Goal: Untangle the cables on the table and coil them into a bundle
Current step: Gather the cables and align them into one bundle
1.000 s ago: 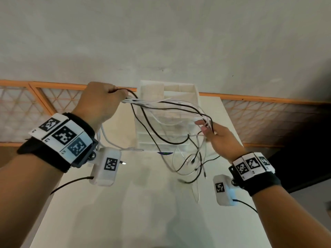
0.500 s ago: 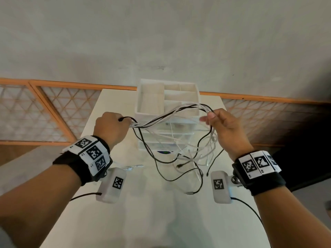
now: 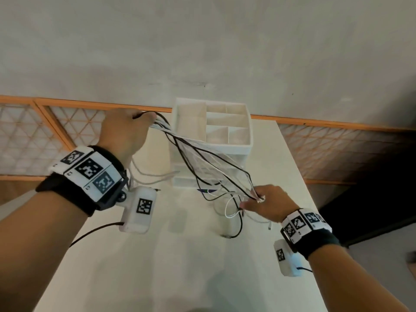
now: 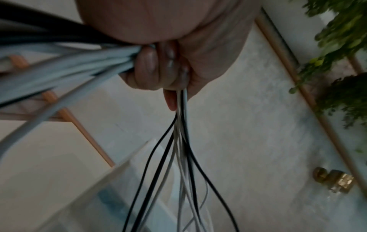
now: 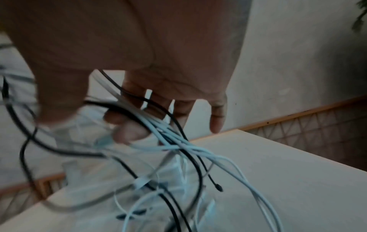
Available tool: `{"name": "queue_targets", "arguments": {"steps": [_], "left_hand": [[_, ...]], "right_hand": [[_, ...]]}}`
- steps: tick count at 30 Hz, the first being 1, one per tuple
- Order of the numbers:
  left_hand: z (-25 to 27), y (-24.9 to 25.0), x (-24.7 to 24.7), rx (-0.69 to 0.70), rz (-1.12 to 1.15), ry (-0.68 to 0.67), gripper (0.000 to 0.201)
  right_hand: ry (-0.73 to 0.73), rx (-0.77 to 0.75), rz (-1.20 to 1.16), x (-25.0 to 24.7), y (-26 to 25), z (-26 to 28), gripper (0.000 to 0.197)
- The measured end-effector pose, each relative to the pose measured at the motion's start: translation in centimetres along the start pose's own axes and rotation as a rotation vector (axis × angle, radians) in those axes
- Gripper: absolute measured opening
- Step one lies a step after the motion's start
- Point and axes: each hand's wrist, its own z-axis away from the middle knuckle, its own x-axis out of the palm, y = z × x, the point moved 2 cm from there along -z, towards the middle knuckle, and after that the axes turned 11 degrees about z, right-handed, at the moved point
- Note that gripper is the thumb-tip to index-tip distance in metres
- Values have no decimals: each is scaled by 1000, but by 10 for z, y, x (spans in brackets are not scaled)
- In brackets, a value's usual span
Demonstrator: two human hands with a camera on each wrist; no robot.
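Several thin black and white cables (image 3: 209, 158) stretch in the air from my left hand (image 3: 126, 131), raised at the upper left, down to my right hand (image 3: 264, 202) low over the table. My left hand grips the bunch in a fist, as the left wrist view shows with the cables (image 4: 178, 157) hanging below the curled fingers (image 4: 157, 69). My right hand pinches the strands between thumb and forefinger while the other fingers stay spread; in the right wrist view the cables (image 5: 174, 146) cross under the fingers (image 5: 127, 125). Loose ends and plugs (image 3: 229, 235) dangle onto the table.
A white drawer organiser (image 3: 216, 140) with open top compartments stands at the back of the white table (image 3: 180, 266), right behind the cables. An orange-framed lattice rail (image 3: 45, 131) runs along the wall. A plant (image 4: 337, 47) and a brass object (image 4: 333, 180) show in the left wrist view.
My left hand rose up and back to the left with the bunch. My right hand dropped from beside the organiser's top to just above the table, so the strands now slope down to the right.
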Motion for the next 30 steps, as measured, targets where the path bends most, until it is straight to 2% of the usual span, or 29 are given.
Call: {"name": "queue_targets", "arguments": {"steps": [2,3,6,8,9,11,14,16,18,20,22,26,30], "left_hand": [[2,3,7,-13,18,-28,37],[3,2,10,-22,21,-35,34],[7,-4,13,-35,19,-43,34],[11,-13,15,-30,-27,-60,37],[13,-18,16,-23,-76,-73,38],[15,-29,17,-6,-237,-88,41],[16,-43,17,3,-466,-69,44],[16,-53,17,-22,-529,-51,43],[15,-58,16,-53,-554,-31,41],[12,-55,12,-65,-543,-10,42],[9,-47,8,-59,-496,6,44],[3,-26,1,-6,-401,65,42],[-2,-9,0,38,-296,101,35]], "right_hand": [[-35,30,-9,7,0,-3,20],[-45,29,-34,5,-1,-4,15],[13,0,-165,-8,-5,-6,21],[153,-32,-327,-26,-12,-3,11],[242,-43,-365,-34,-14,0,14],[428,-35,-400,-47,-16,2,10],[654,-63,-430,-62,-19,6,19],[764,-68,-432,-71,-25,13,9],[820,-30,-412,-73,-29,18,33],[721,62,-400,-68,-24,16,65],[491,162,-370,-59,-19,15,81],[197,190,-288,-39,-10,17,58],[-30,176,-27,-9,7,10,50]]}}
